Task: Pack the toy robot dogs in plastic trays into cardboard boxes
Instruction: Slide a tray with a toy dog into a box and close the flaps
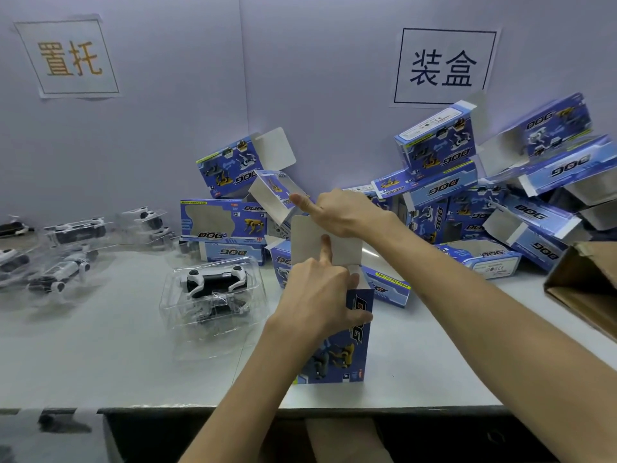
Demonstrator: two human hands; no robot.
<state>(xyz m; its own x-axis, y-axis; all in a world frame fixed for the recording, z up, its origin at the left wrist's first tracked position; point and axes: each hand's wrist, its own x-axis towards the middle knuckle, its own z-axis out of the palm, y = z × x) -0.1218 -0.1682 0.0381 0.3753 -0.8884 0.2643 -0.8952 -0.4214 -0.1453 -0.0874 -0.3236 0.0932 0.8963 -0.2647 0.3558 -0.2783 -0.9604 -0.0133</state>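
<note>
A blue cardboard box [347, 352] stands on end on the table in front of me, its white top flap [344, 248] raised. My left hand [317, 295] grips the box's upper part, with the index finger lying against the flap. My right hand [344, 212] is curled over the flap's top edge, thumb pointing left. Left of the box lies a toy robot dog in a clear plastic tray [213, 289], black and white, untouched.
Several open blue boxes [467, 195] are heaped against the back wall at the right and centre. More trayed dogs [66, 248] lie at the far left. A brown carton [587, 282] juts in at the right edge. The table's front edge [400, 407] is near me.
</note>
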